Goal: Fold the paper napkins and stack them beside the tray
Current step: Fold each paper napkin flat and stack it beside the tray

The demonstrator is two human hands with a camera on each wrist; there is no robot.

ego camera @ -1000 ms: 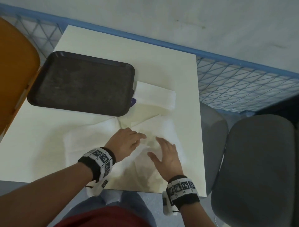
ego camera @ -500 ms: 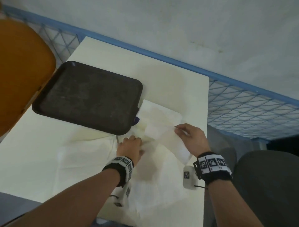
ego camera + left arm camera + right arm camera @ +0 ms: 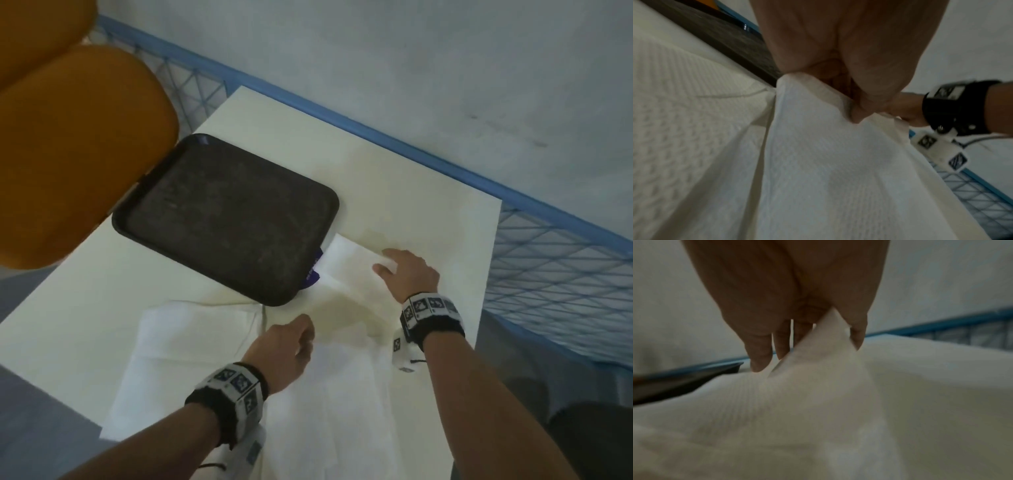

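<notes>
Beside the tray [image 3: 226, 219] — both hands' grip, left hand [image 3: 286, 353] and right hand [image 3: 407, 274], pinching one napkin [image 3: 346, 274].

A pale cream counter [image 3: 394, 192] stands against a blue metal rail with diamond wire mesh [image 3: 555, 274], which runs along its far and right sides. Beyond the rail spreads a dull grey-blue floor or wall surface [image 3: 411, 51], scuffed with a few dark marks. At the far left sit two rounded orange chair backs [image 3: 78, 154]. A dark grey seat [image 3: 589, 442] shows at the near right corner. The light is dim and even.
</notes>
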